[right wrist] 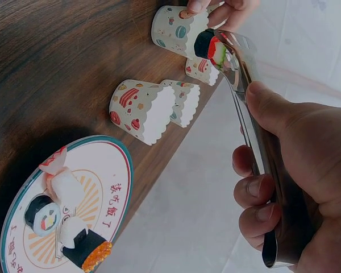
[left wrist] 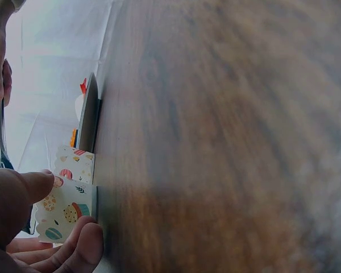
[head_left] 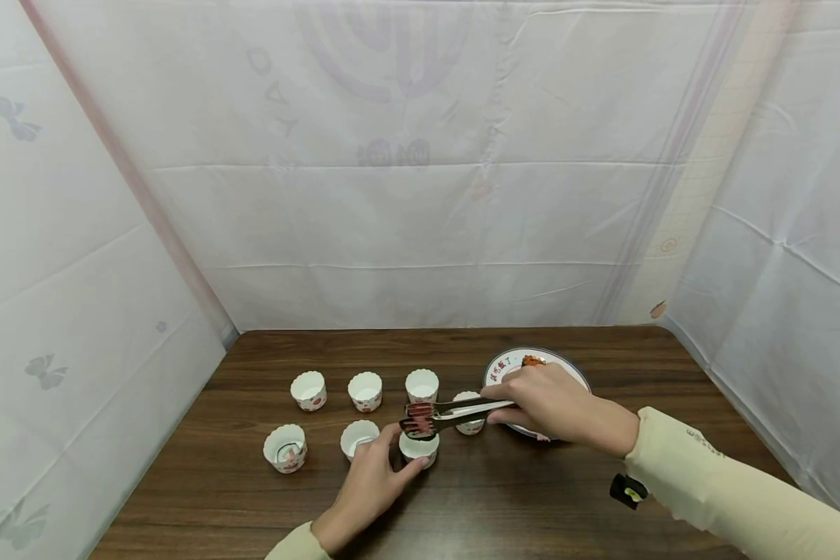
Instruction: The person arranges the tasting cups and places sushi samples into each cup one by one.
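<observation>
My left hand (head_left: 369, 476) grips a white paper baking cup (left wrist: 68, 207) with printed cakes, thumb at its scalloped rim and fingers round the far side. My right hand (head_left: 547, 403) holds metal serving tongs (head_left: 462, 413) by their handles. Between the tong tips sits a sushi roll (right wrist: 203, 44), wrapped in dark seaweed with red, white and green filling. In the right wrist view the roll is right at the mouth of the gripped cup. The head view shows the tong tips over that cup, partly hiding it.
Several more paper cups stand in two rows; the front left cup (head_left: 285, 449) has something dark and pinkish inside. At the right lies a round plate (right wrist: 124, 165) bearing an orange-topped sushi piece (right wrist: 91, 250), another roll (right wrist: 42, 215) and other pieces. A white cloth wall (head_left: 420, 233) borders the table.
</observation>
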Demonstrator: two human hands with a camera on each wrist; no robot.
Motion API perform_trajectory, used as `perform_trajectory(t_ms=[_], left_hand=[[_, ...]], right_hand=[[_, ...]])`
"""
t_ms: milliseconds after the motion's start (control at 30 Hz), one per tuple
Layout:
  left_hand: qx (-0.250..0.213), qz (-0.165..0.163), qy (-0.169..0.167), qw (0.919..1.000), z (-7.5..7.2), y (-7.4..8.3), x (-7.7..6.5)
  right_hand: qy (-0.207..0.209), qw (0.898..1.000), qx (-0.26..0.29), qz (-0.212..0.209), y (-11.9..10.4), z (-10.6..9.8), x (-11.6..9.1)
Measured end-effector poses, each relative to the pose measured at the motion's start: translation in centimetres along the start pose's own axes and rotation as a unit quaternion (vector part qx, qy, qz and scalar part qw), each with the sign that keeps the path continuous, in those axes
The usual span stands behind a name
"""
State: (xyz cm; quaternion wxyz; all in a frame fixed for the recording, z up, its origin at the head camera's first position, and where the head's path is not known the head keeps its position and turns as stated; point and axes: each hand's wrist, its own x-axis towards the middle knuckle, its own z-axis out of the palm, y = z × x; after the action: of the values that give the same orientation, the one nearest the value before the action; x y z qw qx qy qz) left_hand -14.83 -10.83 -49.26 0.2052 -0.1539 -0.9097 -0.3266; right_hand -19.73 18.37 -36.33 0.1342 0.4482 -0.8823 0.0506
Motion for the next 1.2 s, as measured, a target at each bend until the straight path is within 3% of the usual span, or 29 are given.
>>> perform_trajectory(t_ms=[867, 1200], left_hand=[[-0.003, 0.0, -0.002, 1.0, -0.04, 0.18, -0.01], [-0.005, -0.01, -0.008, 0.9999, -0.08, 0.17, 0.06]], right_hand=[[0.008, 1.0, -0.015, 0.003, -0.33, 0.21, -0.22], [0.004, 1.0, -0.01, 0.025, -0.32, 0.33, -0.28]])
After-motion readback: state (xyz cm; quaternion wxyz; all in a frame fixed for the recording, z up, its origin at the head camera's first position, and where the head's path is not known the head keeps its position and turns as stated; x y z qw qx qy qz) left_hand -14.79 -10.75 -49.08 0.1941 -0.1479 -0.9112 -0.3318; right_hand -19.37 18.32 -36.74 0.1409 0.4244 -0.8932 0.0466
